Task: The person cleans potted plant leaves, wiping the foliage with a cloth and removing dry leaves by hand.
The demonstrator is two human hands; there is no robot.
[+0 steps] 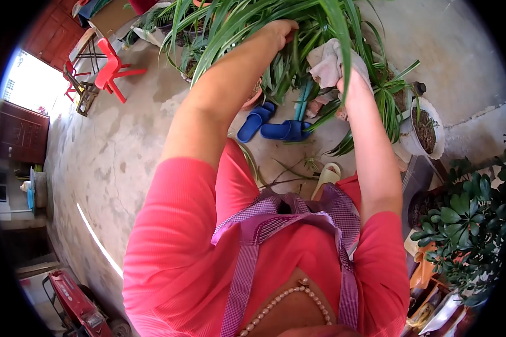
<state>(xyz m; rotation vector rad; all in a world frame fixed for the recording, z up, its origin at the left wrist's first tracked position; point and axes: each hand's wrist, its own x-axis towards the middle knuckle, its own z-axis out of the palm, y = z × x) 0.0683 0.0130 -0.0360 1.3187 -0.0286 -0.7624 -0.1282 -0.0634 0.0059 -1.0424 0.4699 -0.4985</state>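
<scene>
Both hands at the leafy plant (291, 64), far side
Right hand (355, 83) clamped on the pale cloth (326, 68) among leaves; left hand (284, 32) at leaves, its grip hidden, cannot tell.

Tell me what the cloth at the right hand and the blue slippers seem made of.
Cloth: matte fabric, perhaps cotton, judging by its soft, crumpled folds. Blue slippers: smooth, probably moulded foam or rubber, from their thick, single-coloured shape.

On the floor (112, 146), a red chair (105, 77) is seen toward the far-left corner, a red machine (76, 301) toward the near-left.
</scene>
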